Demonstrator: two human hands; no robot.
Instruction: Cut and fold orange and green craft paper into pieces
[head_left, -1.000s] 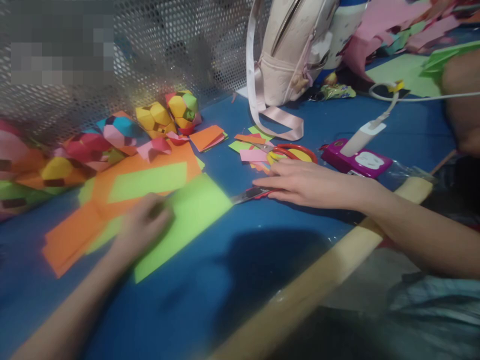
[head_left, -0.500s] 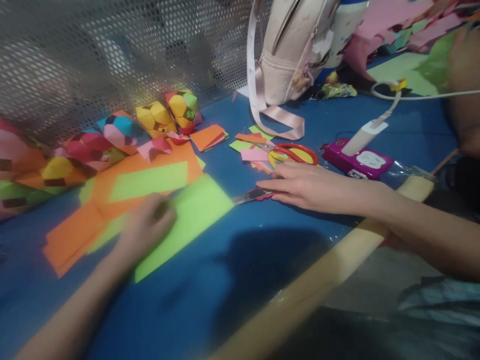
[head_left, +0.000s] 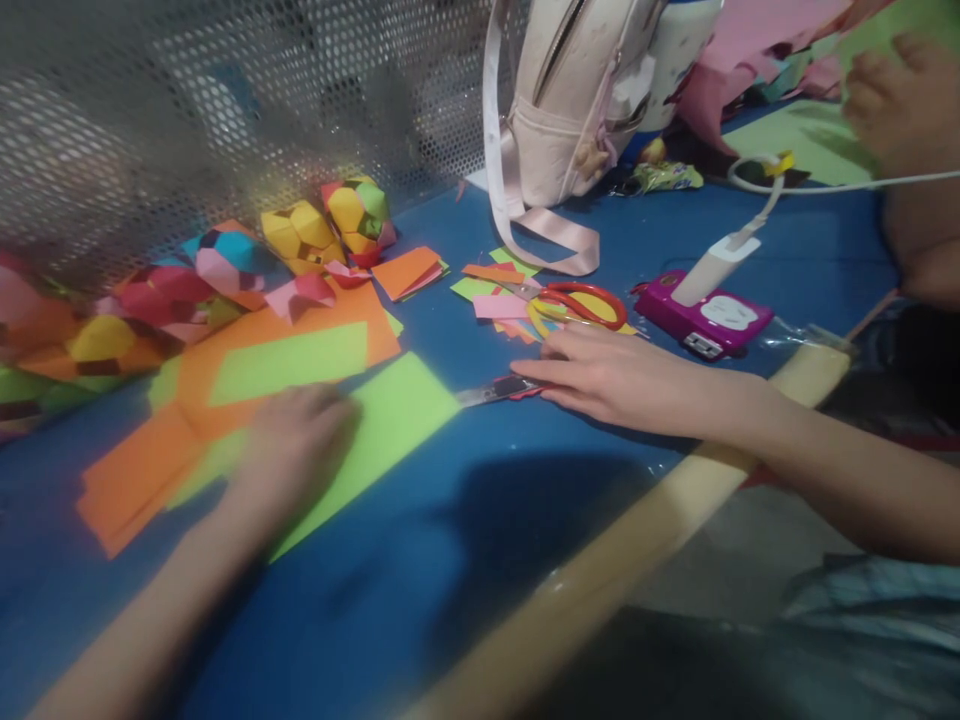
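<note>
My left hand (head_left: 300, 435) is smeared by motion over a bright green sheet of paper (head_left: 397, 420); whether its fingers grip the sheet is hard to see. Under it lie orange sheets (head_left: 142, 470) and a green paper strip (head_left: 292, 362). My right hand (head_left: 607, 375) rests low on the blue surface, its fingers closed over a utility knife (head_left: 517, 387) with a metal blade and a black and red handle. The blade tip meets the right corner of the green sheet. Just beyond that hand, red-handled scissors (head_left: 581, 305) lie on small paper pieces (head_left: 499, 308).
Folded paper balls (head_left: 300, 237) line the perforated metal panel (head_left: 247, 110). A pale backpack (head_left: 559, 130) stands behind. At right are a purple power adapter (head_left: 705, 315) with a white plug and cable, a pale rounded edge (head_left: 675, 510), and another person's hand (head_left: 900, 105).
My left hand has moved slightly over the green sheet and is more blurred. My right hand and the knife stay in place. The other person's hand shows more fully. The view has shifted slightly.
</note>
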